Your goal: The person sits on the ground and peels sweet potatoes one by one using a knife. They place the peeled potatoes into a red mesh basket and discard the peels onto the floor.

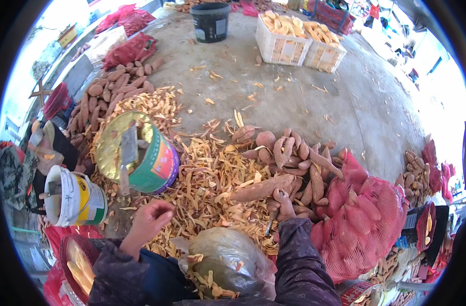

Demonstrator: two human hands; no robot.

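My right hand point(283, 205) grips one end of a long unpeeled sweet potato point(261, 188) and also has a peeling tool point(270, 223) in it, mostly hidden by the fingers. The sweet potato lies slanted above a thick heap of peelings point(202, 172). Over the left side of that heap my left hand point(152, 220) is empty, its fingers curled but apart. Beyond the right hand is a pile of unpeeled sweet potatoes point(294, 153). Near my lap, between my forearms, sits a rounded bundle wrapped in clear plastic point(225, 256) with peel scraps on it.
A cleaver point(129, 147) lies on an upturned green bucket point(152, 160) beside a white pail point(76, 199). Right of my right arm is a red mesh sack point(363, 222) of sweet potatoes. White crates point(284, 51) of peeled pieces and a black bucket point(210, 23) stand farther off.
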